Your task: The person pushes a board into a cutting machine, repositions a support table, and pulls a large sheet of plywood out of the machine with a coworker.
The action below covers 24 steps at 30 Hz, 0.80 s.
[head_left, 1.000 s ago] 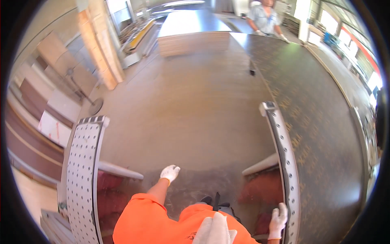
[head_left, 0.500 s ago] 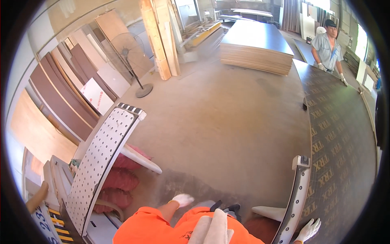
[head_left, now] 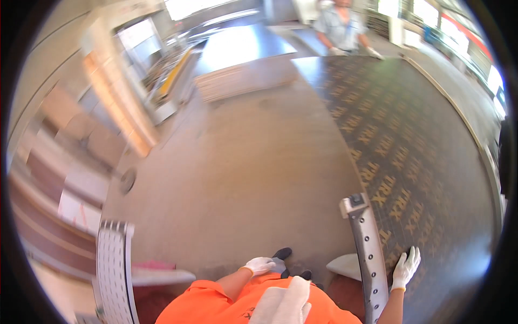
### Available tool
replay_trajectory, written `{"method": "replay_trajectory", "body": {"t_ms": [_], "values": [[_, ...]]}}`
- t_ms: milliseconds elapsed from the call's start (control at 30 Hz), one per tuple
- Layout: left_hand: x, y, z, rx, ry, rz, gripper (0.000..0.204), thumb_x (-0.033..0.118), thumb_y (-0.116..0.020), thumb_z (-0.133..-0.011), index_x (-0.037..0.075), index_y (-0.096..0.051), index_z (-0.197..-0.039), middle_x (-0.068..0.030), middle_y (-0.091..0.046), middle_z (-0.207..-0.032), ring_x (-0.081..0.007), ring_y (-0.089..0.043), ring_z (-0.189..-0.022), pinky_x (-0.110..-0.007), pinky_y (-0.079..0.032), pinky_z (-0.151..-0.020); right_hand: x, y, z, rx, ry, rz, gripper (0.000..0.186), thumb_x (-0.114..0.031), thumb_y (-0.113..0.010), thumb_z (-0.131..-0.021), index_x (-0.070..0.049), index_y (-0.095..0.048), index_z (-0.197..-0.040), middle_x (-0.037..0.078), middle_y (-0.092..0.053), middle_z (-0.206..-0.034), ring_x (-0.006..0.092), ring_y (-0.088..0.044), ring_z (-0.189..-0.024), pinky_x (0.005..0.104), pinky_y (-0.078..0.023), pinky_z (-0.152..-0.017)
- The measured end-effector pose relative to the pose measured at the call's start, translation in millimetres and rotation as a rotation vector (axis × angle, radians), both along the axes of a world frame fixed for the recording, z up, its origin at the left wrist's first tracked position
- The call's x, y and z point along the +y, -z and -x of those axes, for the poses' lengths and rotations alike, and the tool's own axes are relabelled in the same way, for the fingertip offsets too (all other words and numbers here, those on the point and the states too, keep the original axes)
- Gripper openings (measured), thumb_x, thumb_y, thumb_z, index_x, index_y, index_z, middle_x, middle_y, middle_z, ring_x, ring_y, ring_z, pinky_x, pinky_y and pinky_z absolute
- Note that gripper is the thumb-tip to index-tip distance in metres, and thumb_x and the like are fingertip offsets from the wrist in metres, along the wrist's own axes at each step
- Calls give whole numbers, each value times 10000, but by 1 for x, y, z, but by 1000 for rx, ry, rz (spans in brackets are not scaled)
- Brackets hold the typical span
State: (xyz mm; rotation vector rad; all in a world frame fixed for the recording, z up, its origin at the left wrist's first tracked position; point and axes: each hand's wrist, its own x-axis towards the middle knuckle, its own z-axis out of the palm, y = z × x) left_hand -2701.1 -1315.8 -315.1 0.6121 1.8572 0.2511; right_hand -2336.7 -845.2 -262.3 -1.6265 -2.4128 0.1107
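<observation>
Resting the white-gloved right hand (head_left: 407,268) on the dark board (head_left: 453,210) at lower right of the frame, palm down, fingers fairly straight and slightly apart, gripping nothing. Holding the bare forearm (head_left: 393,306) just beside the studded right rail (head_left: 371,259). Keeping the gloved left hand (head_left: 260,265) at lower centre, near the front of the orange shirt (head_left: 210,305), fingers close together and pointing right; cannot tell whether holding anything (a small, partly hidden palm). Seen below it, a pale cloth (head_left: 283,302) hanging over the shirt; beside it, a dark shoe (head_left: 281,253). Filling much of the right side, from lower right up toward top centre-right: the dark board, patterned with gold lettering. Standing at its far end, a co-worker (head_left: 340,27) in a grey shirt, with 2 gloved hands (head_left: 374,53) by the edge. Visible at upper centre, a stack of panels (head_left: 245,81); at upper left, a blurred wooden post (head_left: 116,102); at lower left, a perforated table (head_left: 112,270).
</observation>
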Motion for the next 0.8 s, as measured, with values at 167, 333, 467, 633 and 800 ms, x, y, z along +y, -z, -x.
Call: {"method": "replay_trajectory", "body": {"t_ms": [167, 333, 467, 633, 800], "values": [[130, 53, 158, 4, 133, 122, 562, 512, -485, -995, 135, -722, -1339, -182, -694, -1394, -392, -624, -1324, -467, -474, -1116, 78, 22, 47, -75, 287, 10, 515, -279, -547, -1066, -14, -552, -1507, 232, -476, -1617, 426, -395, -1512, 510, -269, -1291], [256, 75, 287, 171, 182, 178, 554, 506, -495, -986, 135, -740, -1316, -186, -694, -1387, -400, -625, -1318, -482, -480, -1118, 134, 47, 78, -239, 537, 75, 614, -377, -515, -1082, -28, -465, -1585, 212, -409, -1671, 399, -353, -1552, 510, -222, -1312], [340, 92, 336, 220, 174, 119, 541, 505, -509, -1003, 153, -725, -1352, -170, -692, -1401, -392, -610, -1342, -477, -471, -1131, 177, 68, 100, -273, 615, 119, 635, -404, -483, -1085, -37, -435, -1601, 208, -383, -1687, 382, -338, -1563, 506, -205, -1316], [419, 98, 309, 189, 243, 59, 538, 503, -510, -1002, 147, -727, -1343, -176, -684, -1409, -400, -597, -1353, -484, -468, -1135, 214, 93, 82, -263, 614, 95, 644, -416, -472, -1081, -28, -448, -1594, 211, -388, -1685, 386, -326, -1569, 505, -184, -1320], [459, 109, 245, 120, 433, 17, 581, 542, -506, -1014, 175, -663, -1437, -149, -667, -1453, -376, -588, -1380, -471, -452, -1150, 245, 112, 59, -258, 607, 101, 661, -444, -452, -1081, -36, -455, -1600, 198, -386, -1695, 385, -309, -1582, 507, -177, -1322]]}}
